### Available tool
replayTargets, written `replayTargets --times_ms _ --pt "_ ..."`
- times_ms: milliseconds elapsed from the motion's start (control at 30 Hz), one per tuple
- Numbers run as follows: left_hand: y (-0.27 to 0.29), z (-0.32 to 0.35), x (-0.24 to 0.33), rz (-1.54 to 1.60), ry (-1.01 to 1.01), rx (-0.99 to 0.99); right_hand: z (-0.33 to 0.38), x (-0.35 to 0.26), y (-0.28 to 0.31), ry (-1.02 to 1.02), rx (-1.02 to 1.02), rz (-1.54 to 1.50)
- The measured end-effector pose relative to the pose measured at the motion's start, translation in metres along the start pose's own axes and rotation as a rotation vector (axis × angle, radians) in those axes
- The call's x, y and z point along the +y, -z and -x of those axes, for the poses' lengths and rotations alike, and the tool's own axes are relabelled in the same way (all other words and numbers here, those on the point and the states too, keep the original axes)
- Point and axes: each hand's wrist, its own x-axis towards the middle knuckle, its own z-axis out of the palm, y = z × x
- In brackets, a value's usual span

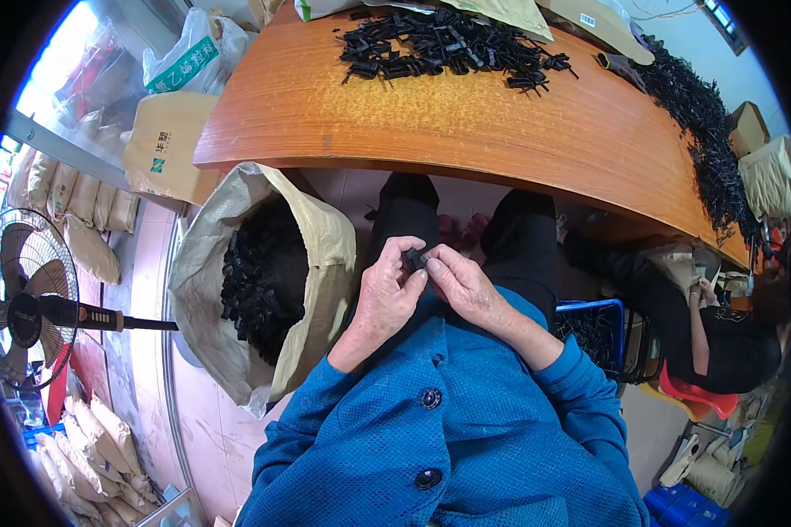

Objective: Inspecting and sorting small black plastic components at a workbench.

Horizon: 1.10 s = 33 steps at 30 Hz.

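Observation:
Over my lap, my left hand (394,283) and my right hand (462,283) meet, fingertips pinched together on a small black plastic part (417,260). Fingers cover most of it, so its full shape is hidden. Just left of my left hand stands a large woven sack (332,255), its mouth wide and rolled back. Inside it lie many small black plastic pieces (248,290). Beyond my knees, a loose pile of black plastic parts (439,44) with thin stems is spread on the wooden table (395,119).
A larger black heap (690,123) covers the table's right end. Beside my right leg sits a blue crate (622,329) of black pieces. A person in black (729,347) sits at the right. A standing fan (31,312) and stacked sacks (97,448) are at the left.

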Motion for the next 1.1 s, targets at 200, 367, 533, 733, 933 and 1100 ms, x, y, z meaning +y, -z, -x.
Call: replayTargets --times_ms 200,367,533,733,933,1100 --pt "-0.002 0.000 0.001 -0.069 0.010 0.050 0.001 -0.001 -0.001 0.005 -0.012 0.087" --pt "-0.003 0.000 -0.004 -0.199 -0.053 0.070 0.000 0.001 -0.004 0.038 0.018 0.130" --pt "-0.005 -0.001 -0.010 -0.392 -0.198 0.169 -0.004 0.007 -0.009 0.163 0.053 0.157" --pt "-0.008 -0.001 -0.012 -0.555 -0.354 0.211 -0.002 0.008 -0.011 0.069 0.079 0.140" --pt "-0.010 -0.005 -0.014 -0.158 -0.162 0.215 -0.006 0.016 -0.007 0.150 0.109 0.060" --pt "0.011 -0.005 0.008 0.747 0.106 0.067 -0.004 0.006 0.004 -0.112 0.030 -0.362"
